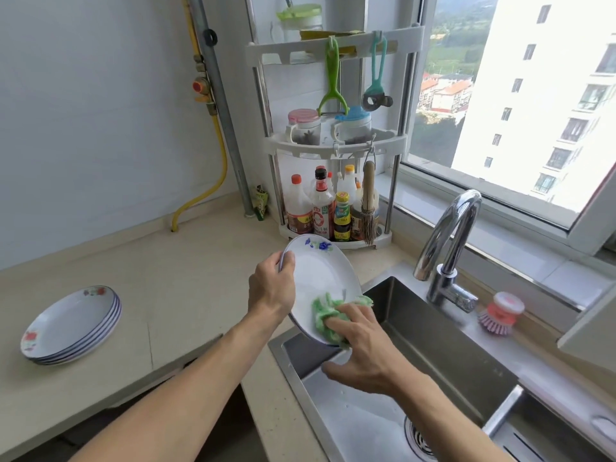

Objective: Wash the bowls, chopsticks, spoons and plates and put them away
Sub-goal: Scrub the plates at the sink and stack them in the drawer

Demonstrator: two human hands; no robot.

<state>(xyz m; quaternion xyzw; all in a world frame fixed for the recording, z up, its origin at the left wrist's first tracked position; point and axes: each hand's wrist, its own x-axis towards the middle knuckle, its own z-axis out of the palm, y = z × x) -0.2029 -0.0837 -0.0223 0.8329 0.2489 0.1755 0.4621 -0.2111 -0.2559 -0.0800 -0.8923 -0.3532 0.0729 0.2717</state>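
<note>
The plate [320,278] with a blue flower on its rim is held tilted over the left edge of the sink [443,341], its lower rim dipping toward the basin while the upper rim points at the bottles in the corner rack [336,145]. The left hand [271,288] grips the plate by its left rim, thumb on the face and fingers curled round behind, so it is closed on the plate. The right hand [363,348] presses a green cloth [328,315] against the lower part of the plate's face, fingers bent over the cloth and holding it there. A plate like this is stiff and probably fairly light, but it will be slippery once wet or soapy, and it would likely chip or break if it dropped onto the steel basin, so the rim grip with the thumb hooked over the edge looks like the safest hold, and the wiping pressure should be met by the fingers behind. A stack of plates [71,326] with red flowers sits on the desk [186,261] well to the left, apart from the sink; whether those are washed cannot be told. The tap [450,241] shows no running water, and a pink brush [500,315] rests beside it
</note>
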